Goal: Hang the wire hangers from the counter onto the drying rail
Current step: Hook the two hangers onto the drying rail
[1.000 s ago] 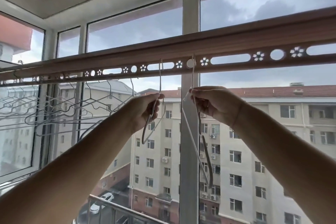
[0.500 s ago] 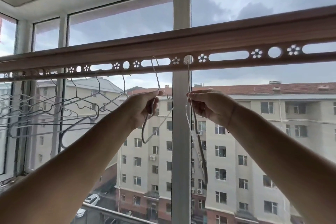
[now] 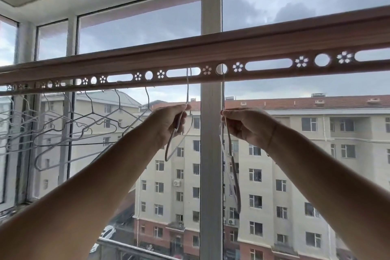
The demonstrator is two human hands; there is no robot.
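A brown drying rail [image 3: 211,47] with round, oval and flower cut-outs runs across the window above me. My left hand [image 3: 168,124] grips a white wire hanger [image 3: 187,91] whose hook sits in an oval slot of the rail. My right hand [image 3: 247,124] holds a second white wire hanger [image 3: 234,175] below its neck; its hook reaches into a round hole right of the first one, and its body hangs edge-on beneath my hand. The counter is out of view.
Several white wire hangers [image 3: 69,131] hang from the rail's left part, close together. A white window post [image 3: 211,154] stands behind and between my hands. Apartment buildings lie beyond the glass.
The view has drifted slightly to the left. The left hanger's hook has gone up from just under the rail into the oval slot. The right hanger stays hooked in its hole.
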